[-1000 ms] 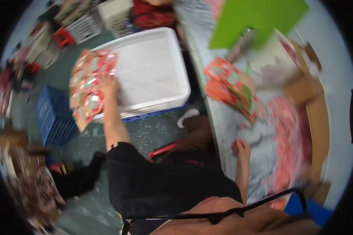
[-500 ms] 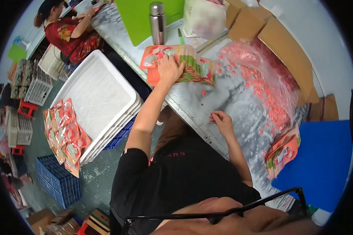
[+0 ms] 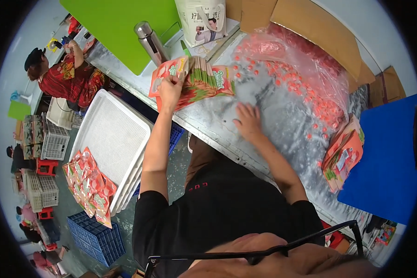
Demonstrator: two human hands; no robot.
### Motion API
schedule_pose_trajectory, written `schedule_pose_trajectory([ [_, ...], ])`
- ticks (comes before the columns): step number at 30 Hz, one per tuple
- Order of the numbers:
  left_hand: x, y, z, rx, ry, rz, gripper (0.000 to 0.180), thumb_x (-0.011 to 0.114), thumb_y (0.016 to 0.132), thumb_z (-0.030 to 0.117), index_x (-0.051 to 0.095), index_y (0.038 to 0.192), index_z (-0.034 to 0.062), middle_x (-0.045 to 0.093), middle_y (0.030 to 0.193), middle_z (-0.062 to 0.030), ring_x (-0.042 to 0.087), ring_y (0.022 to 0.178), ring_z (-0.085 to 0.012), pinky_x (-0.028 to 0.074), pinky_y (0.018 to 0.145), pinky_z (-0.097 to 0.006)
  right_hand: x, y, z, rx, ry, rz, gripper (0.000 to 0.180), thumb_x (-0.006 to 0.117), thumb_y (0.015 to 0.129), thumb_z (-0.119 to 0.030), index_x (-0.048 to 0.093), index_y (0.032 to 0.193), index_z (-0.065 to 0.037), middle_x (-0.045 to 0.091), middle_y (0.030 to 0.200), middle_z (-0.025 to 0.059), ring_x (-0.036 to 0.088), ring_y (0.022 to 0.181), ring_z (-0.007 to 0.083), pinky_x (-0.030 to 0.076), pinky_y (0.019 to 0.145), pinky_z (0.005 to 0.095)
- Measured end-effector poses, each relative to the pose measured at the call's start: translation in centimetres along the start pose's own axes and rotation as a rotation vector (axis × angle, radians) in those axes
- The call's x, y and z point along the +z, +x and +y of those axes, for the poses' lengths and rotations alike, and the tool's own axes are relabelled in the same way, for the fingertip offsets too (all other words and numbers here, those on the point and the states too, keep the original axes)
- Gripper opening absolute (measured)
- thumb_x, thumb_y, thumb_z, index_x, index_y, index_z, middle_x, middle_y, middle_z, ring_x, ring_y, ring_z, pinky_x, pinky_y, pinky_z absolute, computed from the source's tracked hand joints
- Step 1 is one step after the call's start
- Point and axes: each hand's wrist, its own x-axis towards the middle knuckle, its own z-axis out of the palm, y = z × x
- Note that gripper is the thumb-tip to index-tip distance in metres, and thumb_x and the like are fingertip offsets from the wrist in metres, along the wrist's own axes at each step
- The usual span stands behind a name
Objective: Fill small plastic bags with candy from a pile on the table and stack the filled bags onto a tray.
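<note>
One pouch stack (image 3: 197, 83) under left hand (image 3: 170, 88); right hand (image 3: 248, 121) beside.

Pouch stack (image 3: 197, 83): flat red and green printed pouches, fanned on the metal table just before me, gripped at the near end by my left hand (image 3: 170, 90).

Pouch row (image 3: 89, 185): same red pouches, overlapped along the lower edge of the white tray at my left.

Pouch pile (image 3: 344, 155): red and orange pouches leaning against the blue panel, far right.

White bag (image 3: 201, 19): upright, printed front with a pictured figure, top of table.

Clear plastic bag (image 3: 306, 60): holds small red pieces.

Cardboard box (image 3: 324, 34): brown, open, behind it.
</note>
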Motion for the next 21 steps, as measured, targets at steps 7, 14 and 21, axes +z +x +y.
schedule_pose_trajectory([
  [7,2.0,0.6,-2.0,-0.288,-0.565,-0.307,0.023,0.08,0.08,0.013,0.064,0.067,0.0015,0.065,0.064,-0.0043,0.057,0.054,-0.012,0.044,0.051,-0.027,-2.1,-3.5,3.9,0.275,-0.081,0.215,0.051,0.067,0.087,-0.024,0.055,0.133,-0.008,0.041,0.149,0.0129,0.037,0.137,0.0387,0.028,0.11,0.0588],
  [14,-0.8,-1.4,-0.1,0.064,-0.195,-0.09,0.025,0.082,0.077,0.016,0.063,0.067,0.0025,0.064,0.063,-0.005,0.054,0.054,-0.0129,0.045,0.052,-0.032,-4.6,-2.7,1.1,0.184,0.076,0.365,0.05,0.068,0.085,-0.015,0.057,0.132,-0.007,0.044,0.147,0.016,0.041,0.134,0.0382,0.029,0.111,0.057],
  [21,-1.6,-12.8,8.6,0.145,-0.467,-0.439,0.03,0.082,0.076,0.012,0.055,0.063,0.0072,0.055,0.062,0.0013,0.051,0.058,-0.0076,0.042,0.051,-0.027,-8.7,2.8,-7.4,-0.388,0.108,0.466,0.046,0.072,0.08,-0.011,0.06,0.123,-0.005,0.058,0.126,0.0118,0.053,0.121,0.0311,0.038,0.106,0.0486],
])
